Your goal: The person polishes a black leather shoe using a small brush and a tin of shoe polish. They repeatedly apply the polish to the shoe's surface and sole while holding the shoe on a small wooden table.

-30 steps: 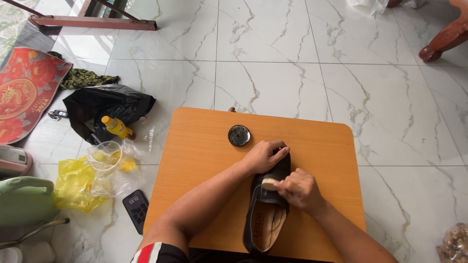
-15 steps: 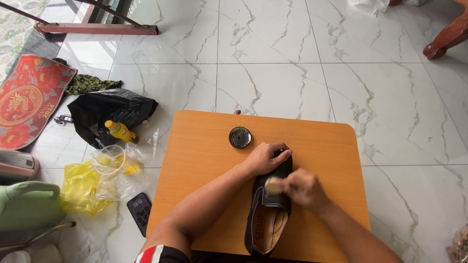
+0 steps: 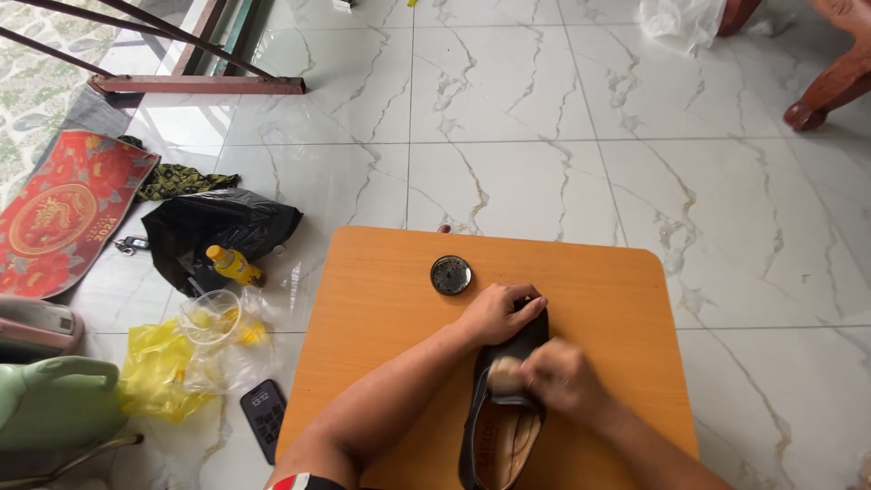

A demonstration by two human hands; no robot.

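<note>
White marble floor all around, and on the small orange table (image 3: 381, 363) sits a black slip-on shoe (image 3: 508, 408) with a tan insole, toe pointing away, near a round tin (image 3: 451, 274). Left hand (image 3: 499, 313) has fingers curled over the toe, pinning it; right hand (image 3: 562, 381) is blurred, fingers closed around a pale brush or sponge (image 3: 502, 374) on the upper. Shoe looks light with soft sides, so I'd hold it by the stiffer toe.

Table (image 3: 381, 363): orange wood-look top, smooth, satin sheen. On it, shoe (image 3: 508, 399): black leather-like upper, tan lining. Beside the table: glossy white marble-look floor (image 3: 508, 118), crinkled yellow plastic bag (image 3: 159, 372), shiny black plastic bag (image 3: 218, 231).
</note>
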